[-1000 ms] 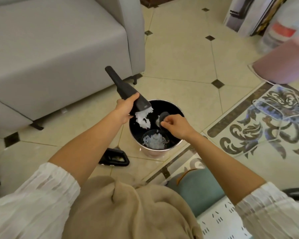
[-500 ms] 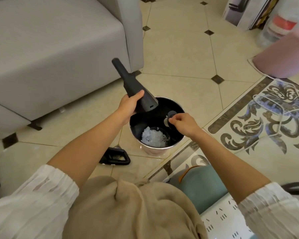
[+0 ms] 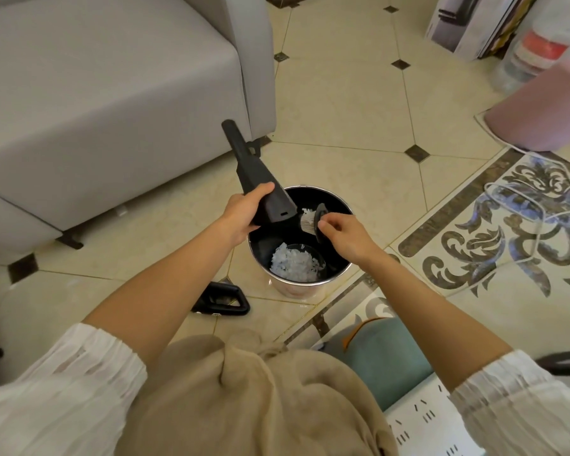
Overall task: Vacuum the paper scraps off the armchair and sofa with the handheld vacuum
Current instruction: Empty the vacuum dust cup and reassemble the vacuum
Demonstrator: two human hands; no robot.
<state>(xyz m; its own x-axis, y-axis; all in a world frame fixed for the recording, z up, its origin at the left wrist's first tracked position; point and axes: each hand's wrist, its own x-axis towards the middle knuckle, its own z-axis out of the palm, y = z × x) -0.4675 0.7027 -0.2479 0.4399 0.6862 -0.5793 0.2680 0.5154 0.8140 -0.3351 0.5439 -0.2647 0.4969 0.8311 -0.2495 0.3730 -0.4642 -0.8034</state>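
My left hand point(image 3: 241, 213) grips the black dust cup and nozzle point(image 3: 254, 172) of the handheld vacuum, its open end tilted over a metal bin point(image 3: 338, 200) with a black liner. My right hand point(image 3: 344, 235) pinches the round cap of the pleated white filter point(image 3: 311, 220), held just off the cup's mouth above the bin. White paper scraps point(image 3: 295, 266) lie heaped in the bin's bottom. The vacuum's black handle body point(image 3: 222, 299) lies on the tile floor beside the bin. The grey armchair point(image 3: 106, 93) stands at upper left.
A pink stool point(image 3: 540, 120) and boxes point(image 3: 468, 24) stand at upper right. A white cord point(image 3: 537, 205) loops over the patterned floor on the right. A teal cushion point(image 3: 385, 353) sits close below my right arm.
The scraps have dropped out of the dust cup into the bin. My left hand raised the cup's nozzle more upright, and my right hand brought the filter up beside the cup's mouth.
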